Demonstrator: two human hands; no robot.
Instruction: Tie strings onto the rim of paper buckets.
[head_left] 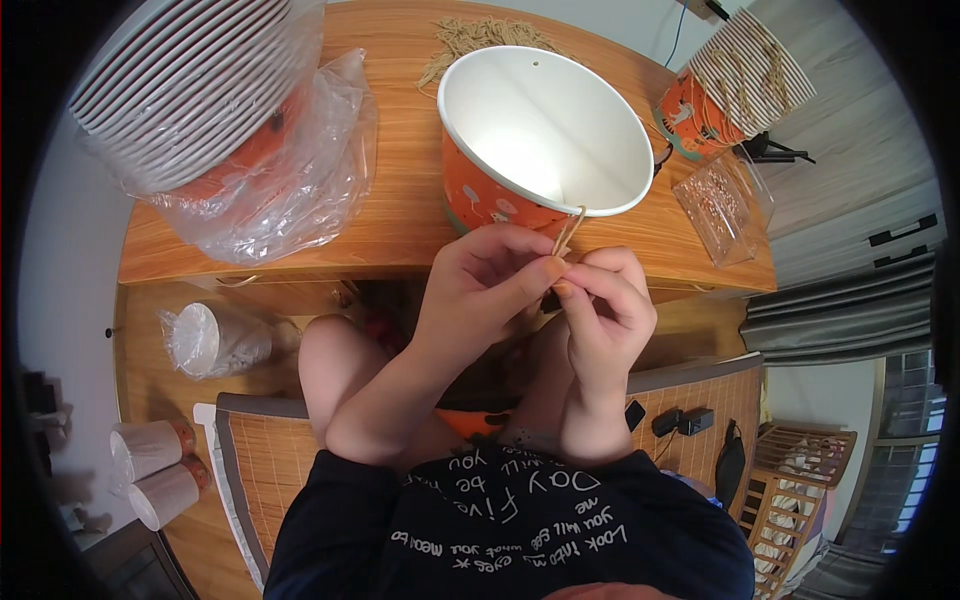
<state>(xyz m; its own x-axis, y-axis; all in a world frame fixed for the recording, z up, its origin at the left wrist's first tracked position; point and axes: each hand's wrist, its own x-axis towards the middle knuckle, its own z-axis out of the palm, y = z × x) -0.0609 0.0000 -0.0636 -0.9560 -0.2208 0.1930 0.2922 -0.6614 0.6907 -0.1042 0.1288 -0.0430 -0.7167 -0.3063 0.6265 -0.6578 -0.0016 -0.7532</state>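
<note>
An orange paper bucket (pixel 475 190) with a white inside stands tilted on the desk in front of me. Tan twine (pixel 568 232) comes over its near rim and runs down to my fingers. My left hand (pixel 490 280) pinches the twine between thumb and forefinger. Close against it, my right hand (pixel 612 310) is also closed, thumb and fingertips pressed together at the same twine. The twine's lower end is hidden behind my fingers. A small hole shows in the bucket's far wall.
Nested buckets (pixel 190 95) in clear plastic stand at the left of the desk (pixel 400 240). A pile of twine (pixel 490 40) lies behind the bucket. At the right are a stack of buckets draped with twine (pixel 735 85) and a clear box of small copper-coloured pieces (pixel 715 205).
</note>
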